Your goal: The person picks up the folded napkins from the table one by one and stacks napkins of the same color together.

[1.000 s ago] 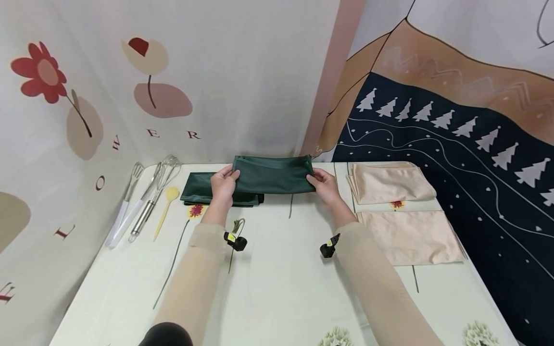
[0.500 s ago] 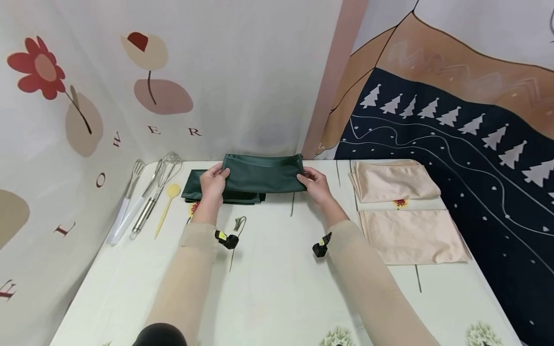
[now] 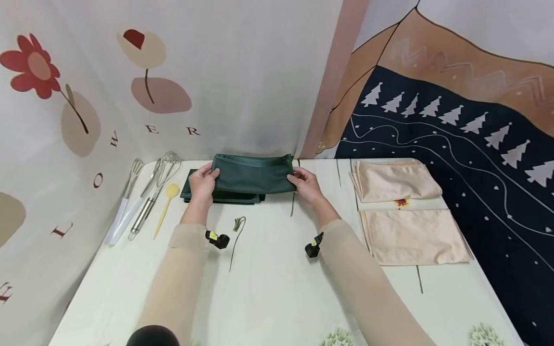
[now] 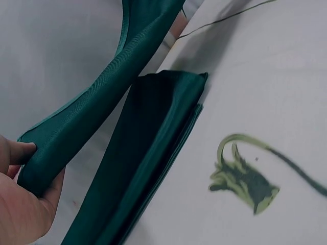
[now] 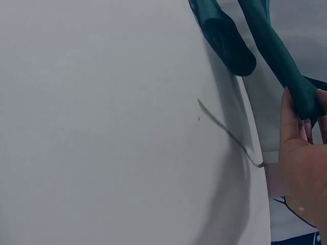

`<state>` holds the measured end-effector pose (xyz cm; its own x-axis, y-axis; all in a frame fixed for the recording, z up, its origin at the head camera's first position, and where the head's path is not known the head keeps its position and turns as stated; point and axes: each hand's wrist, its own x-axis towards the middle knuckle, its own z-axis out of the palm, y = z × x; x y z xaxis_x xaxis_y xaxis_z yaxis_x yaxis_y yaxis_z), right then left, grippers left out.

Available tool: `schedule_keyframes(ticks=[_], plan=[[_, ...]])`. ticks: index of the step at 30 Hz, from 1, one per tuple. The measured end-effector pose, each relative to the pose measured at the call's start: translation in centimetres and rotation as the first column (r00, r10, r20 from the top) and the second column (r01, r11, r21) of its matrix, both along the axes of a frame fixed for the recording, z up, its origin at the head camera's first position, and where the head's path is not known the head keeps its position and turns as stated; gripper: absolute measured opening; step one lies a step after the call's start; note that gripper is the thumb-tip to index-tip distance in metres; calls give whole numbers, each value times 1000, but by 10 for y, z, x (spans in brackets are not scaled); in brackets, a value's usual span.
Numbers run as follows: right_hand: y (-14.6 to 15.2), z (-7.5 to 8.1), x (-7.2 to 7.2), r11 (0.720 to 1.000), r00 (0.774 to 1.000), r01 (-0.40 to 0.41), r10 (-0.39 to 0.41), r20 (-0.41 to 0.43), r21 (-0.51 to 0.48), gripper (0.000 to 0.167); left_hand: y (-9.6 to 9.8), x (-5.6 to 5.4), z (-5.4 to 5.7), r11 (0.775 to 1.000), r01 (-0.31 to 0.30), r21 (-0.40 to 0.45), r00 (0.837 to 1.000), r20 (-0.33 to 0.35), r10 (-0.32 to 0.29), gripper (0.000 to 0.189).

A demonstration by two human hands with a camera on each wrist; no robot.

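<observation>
Dark green and folded, one cloth (image 3: 254, 175) is hanging between two pinching hands, the left hand (image 3: 202, 185) gripping one end and the right hand (image 3: 307, 186) the other, above a second green folded cloth (image 3: 235, 198) lying near the table's back edge. White floral-printed covering is dressing the table (image 3: 272, 288). Peach folded cloths (image 3: 415, 238) are resting at right, a whisk (image 3: 144, 217) and yellow spoon (image 3: 162, 211) at left. Behind, a pale flower-printed hanging (image 3: 242, 86) is meeting a navy, fir-patterned one (image 3: 411, 129).
</observation>
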<state>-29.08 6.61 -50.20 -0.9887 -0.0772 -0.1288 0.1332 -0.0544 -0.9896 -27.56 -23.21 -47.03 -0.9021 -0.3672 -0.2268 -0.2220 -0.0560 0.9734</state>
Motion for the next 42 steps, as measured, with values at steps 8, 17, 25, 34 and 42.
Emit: schedule_keyframes(ticks=[8,17,25,34,42], plan=[[-15,-1,-1,999,999,-40,40,29,2,34,-17,1,-4,999,-38,34,999,-4,38,43],[-32,2,0,997,997,-77,77,30,12,31,-34,0,-2,996,-74,46,997,10,74,43],[-45,0,0,993,993,-114,112,36,40,33,-46,1,-5,996,-90,-2,995,47,90,42],[-63,0,2,987,988,-147,143,58,72,35,-60,-1,-5,989,-142,-39,988,59,144,40],[-76,2,2,981,985,-161,153,80,105,38,-70,-4,-8,986,-162,-28,985,54,164,40]])
